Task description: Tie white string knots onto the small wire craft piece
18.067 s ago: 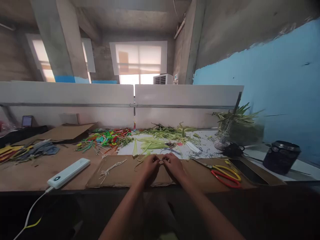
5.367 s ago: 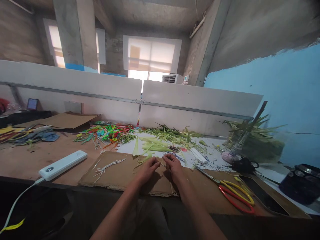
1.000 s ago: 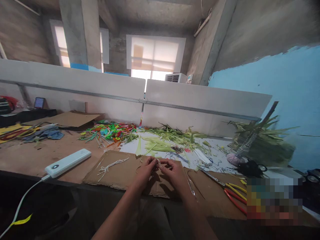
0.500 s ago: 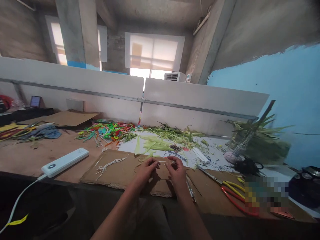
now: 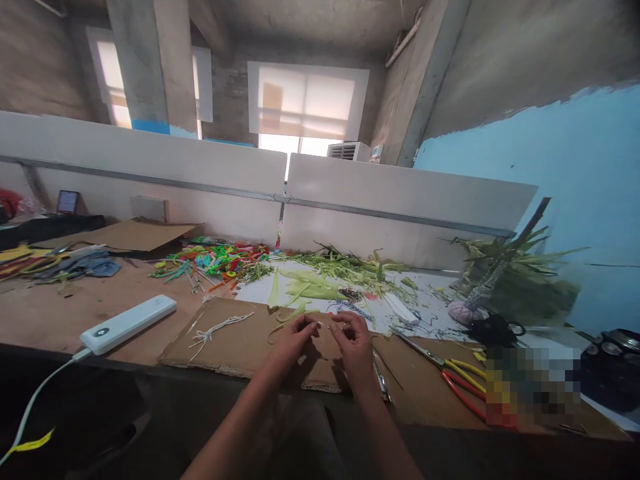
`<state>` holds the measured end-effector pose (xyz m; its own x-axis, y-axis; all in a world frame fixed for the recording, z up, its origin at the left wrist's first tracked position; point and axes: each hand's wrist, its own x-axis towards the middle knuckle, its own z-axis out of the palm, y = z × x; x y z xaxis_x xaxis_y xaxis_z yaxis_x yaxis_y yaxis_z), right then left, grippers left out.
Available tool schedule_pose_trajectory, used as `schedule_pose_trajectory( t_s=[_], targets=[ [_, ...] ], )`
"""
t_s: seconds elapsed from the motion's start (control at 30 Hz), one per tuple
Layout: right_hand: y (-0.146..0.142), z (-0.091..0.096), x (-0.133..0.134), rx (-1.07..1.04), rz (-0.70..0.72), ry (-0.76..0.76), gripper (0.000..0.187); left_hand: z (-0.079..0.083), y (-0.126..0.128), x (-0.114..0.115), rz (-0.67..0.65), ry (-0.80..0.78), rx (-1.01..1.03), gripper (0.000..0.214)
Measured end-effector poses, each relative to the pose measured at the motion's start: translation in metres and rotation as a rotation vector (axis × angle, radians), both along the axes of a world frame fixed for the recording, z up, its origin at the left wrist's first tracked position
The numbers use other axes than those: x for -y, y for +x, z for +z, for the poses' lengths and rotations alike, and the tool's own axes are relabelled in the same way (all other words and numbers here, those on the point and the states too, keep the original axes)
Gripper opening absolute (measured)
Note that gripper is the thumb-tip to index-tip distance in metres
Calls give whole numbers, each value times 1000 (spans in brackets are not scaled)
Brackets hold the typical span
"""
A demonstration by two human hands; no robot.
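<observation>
My left hand (image 5: 295,337) and my right hand (image 5: 353,339) meet over a brown cardboard sheet (image 5: 235,347) at the desk's front edge. Both pinch a small pale strand (image 5: 324,325) stretched between their fingertips; it is too thin to name for sure. A bundle of white string pieces (image 5: 215,330) lies on the cardboard to the left of my left hand. Pale green leaf strips (image 5: 307,291) lie just behind my hands on the white surface.
A white power bank (image 5: 127,323) with a cable sits at the left. Red and yellow handled scissors (image 5: 455,377) lie to the right. A heap of coloured bits (image 5: 220,259) and green cuttings (image 5: 350,267) spreads along the white partition (image 5: 200,177). A leafy bunch (image 5: 515,283) stands at the right.
My hands have stayed over the cardboard, shifting slightly apart and back while working the strand. The view has tilted a little.
</observation>
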<state>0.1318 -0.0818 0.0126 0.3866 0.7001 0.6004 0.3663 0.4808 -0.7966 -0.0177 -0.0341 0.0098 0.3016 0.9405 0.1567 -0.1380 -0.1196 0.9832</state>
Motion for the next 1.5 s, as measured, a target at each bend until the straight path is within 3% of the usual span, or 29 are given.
schedule_pose_trajectory(
  t_s=[0.13, 0.63, 1.2, 1.5],
  targets=[
    [-3, 2, 3, 33, 66, -22, 17, -3, 1, -1, 11, 41, -13, 31],
    [-1, -5, -3, 59, 33, -36, 17, -1, 3, 3, -37, 197, -87, 26],
    [-2, -1, -2, 74, 48, -9, 11, 2, 2, 7, -39, 171, -115, 26],
    [-1, 1, -1, 19, 89, -20, 9, 4, 2, 9, -104, 141, -94, 31]
  ],
)
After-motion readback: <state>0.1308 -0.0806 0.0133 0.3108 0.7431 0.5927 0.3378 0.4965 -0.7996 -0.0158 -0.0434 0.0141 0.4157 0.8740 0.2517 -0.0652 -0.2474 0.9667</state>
